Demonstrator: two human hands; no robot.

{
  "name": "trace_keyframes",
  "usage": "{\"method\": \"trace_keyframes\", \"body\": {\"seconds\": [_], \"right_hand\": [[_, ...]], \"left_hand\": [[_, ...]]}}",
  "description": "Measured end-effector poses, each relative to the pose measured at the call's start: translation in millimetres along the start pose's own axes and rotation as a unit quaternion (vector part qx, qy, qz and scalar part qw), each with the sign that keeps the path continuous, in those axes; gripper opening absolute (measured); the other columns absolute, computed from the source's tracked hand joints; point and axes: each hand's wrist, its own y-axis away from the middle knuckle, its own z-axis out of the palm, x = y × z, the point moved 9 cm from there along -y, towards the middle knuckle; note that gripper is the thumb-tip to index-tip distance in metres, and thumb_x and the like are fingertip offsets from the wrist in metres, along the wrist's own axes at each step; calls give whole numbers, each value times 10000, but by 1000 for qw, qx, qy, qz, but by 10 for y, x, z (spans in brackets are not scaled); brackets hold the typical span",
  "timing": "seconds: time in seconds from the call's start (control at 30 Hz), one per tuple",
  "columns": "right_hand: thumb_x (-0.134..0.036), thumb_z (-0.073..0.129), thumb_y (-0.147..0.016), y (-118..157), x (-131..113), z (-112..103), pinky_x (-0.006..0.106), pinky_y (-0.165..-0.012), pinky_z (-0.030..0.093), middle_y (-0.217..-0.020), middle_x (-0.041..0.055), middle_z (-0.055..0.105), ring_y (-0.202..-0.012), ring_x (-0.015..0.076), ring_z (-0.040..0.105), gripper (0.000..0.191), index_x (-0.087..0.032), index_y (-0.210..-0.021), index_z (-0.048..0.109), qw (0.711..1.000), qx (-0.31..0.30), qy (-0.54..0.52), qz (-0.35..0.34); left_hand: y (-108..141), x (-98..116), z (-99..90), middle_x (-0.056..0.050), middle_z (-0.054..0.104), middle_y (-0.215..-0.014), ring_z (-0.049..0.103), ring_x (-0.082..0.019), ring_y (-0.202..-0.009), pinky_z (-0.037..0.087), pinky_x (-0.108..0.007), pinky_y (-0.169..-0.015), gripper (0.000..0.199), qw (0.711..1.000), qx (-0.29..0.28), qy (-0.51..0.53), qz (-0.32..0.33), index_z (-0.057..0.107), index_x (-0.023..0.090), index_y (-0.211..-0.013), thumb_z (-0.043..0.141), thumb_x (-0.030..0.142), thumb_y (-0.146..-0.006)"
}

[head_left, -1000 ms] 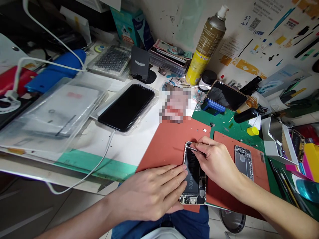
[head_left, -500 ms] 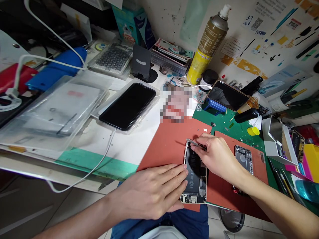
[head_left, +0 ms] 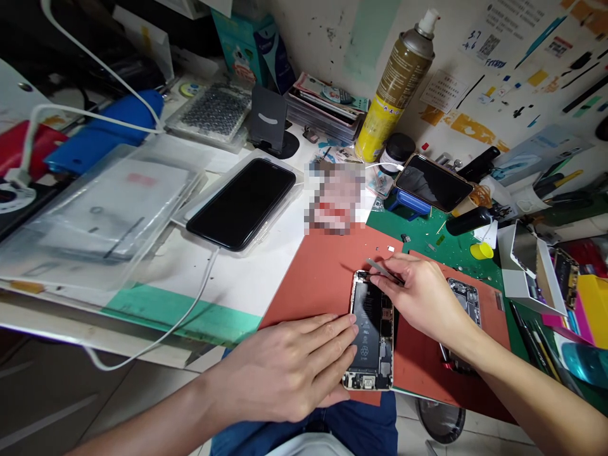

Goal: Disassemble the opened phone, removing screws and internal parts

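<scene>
An opened phone [head_left: 365, 342] lies on the reddish-brown mat, its black battery and inner parts bare. My left hand [head_left: 297, 361] rests flat beside it, fingers stretched out and their tips over its left edge; the thumb is mostly hidden. Above the phone's top right corner, my right hand [head_left: 420, 291] pinches thin grey metal tweezers [head_left: 384, 271], whose far end sticks out to the upper left. A second opened phone [head_left: 468, 301] is partly covered by my right wrist.
A black phone [head_left: 242, 202] with a white cable lies on a clear case to the left. Behind stand a yellow spray can [head_left: 396, 88] and a propped phone [head_left: 433, 182]. Small parts dot the green mat [head_left: 427, 237]. A white box [head_left: 532, 269] and pens are at right.
My right hand has moved slightly right with the tweezers, away from the phone's top left corner. More of the phone's right side shows. My left hand stays in place.
</scene>
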Motion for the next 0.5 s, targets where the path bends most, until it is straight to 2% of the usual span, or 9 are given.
{"method": "trace_keyframes", "body": {"seconds": [0.2, 0.33, 0.5], "right_hand": [[-70, 652, -945, 36, -54, 22, 292, -635, 403, -740, 5, 627, -702, 161, 584, 242, -189, -735, 661, 999, 11, 7, -48], [-88, 634, -972, 33, -69, 37, 291, -627, 390, -721, 5, 604, -687, 155, 564, 306, -190, -684, 633, 998, 14, -6, -55], [-81, 638, -967, 24, -75, 44, 286, -627, 383, -716, 1, 597, -691, 156, 564, 295, -192, -693, 635, 998, 9, -7, -54]], "left_hand": [[-9, -6, -12, -124, 770, -1274, 728, -259, -1219, 596, -385, -1059, 363, 1000, -5, 3, -4, 750, 118, -1165, 673, 431, -1000], [-7, -10, -8, -124, 770, -1273, 730, -261, -1216, 600, -386, -1053, 367, 1000, -6, 5, -2, 750, 117, -1164, 675, 436, -998], [-9, -15, 2, -122, 770, -1278, 722, -248, -1230, 574, -372, -1088, 355, 1000, -9, 2, -4, 750, 125, -1168, 664, 428, -1005]]}}
